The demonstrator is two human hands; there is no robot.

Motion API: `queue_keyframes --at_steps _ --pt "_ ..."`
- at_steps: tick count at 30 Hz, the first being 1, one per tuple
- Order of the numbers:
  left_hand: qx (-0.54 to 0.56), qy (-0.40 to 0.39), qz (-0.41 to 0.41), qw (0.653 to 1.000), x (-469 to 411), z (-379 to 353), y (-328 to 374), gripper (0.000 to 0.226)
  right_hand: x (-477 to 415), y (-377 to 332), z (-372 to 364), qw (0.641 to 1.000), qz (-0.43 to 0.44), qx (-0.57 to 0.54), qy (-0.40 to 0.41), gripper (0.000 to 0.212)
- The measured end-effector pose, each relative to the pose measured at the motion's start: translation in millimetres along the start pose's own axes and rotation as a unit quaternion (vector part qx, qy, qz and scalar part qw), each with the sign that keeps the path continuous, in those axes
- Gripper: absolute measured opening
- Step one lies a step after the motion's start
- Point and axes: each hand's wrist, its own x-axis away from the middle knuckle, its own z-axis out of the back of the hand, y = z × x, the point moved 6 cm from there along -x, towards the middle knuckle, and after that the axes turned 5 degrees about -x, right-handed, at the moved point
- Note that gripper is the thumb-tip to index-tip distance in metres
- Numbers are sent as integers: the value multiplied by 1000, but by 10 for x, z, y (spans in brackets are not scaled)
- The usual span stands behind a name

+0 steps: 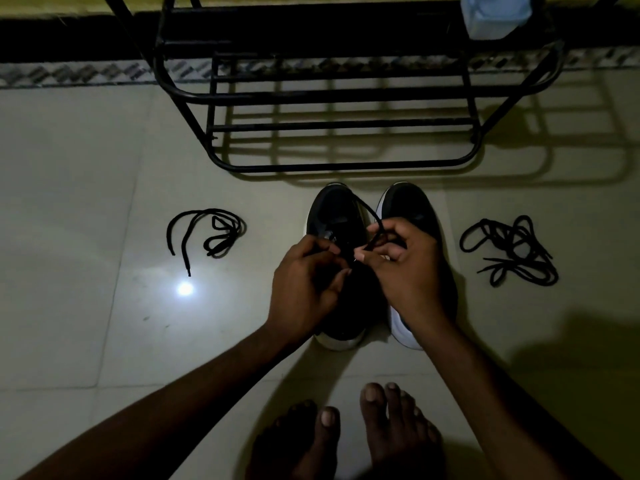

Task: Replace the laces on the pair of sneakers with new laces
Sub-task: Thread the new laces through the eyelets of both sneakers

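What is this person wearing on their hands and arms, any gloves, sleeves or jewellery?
Nothing that shows. The left hand and right hand have no gloves, rings or watch; the left forearm and right forearm are bare, no sleeve in view. Dim light could hide small details.

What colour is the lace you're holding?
Black. The lace shows best in the head view.

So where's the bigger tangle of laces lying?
In the head view, the tangle lies on the floor at the right, just beside the right sneaker but not touching it, nearer the person than the rack.
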Motion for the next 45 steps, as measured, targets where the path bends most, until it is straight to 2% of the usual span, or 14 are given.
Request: queue_keyframes --at_steps 7,12,19,27,33,39,41,45 --pt "2 9 25 1000 52 -50 -5 11 8 3 5 999 18 28 -9 41" --pt "-16 23 22 999 58 -22 55 11 41 57 20 999 6 34 13 36" --pt "-39 24 5 999 60 -2 75 14 110 60 -11 999 -9 18 41 58" --pt "-60 11 -20 998 29 -18 70 14 105 100 -22 996 -52 38 62 32" --pt "-81 -8 -15 997 5 -27 29 15 91 162 -45 996 -59 2 62 27" --pt "-185 -50 -50 980 -61 -27 86 27 236 207 -145 997 -16 13 72 27" --pt "-178 -59 -59 980 -76 -16 118 31 338 269 -228 998 2 31 63 30" --pt "-122 -53 -49 990 -124 80 97 22 523 339 -330 987 87 109 74 44"
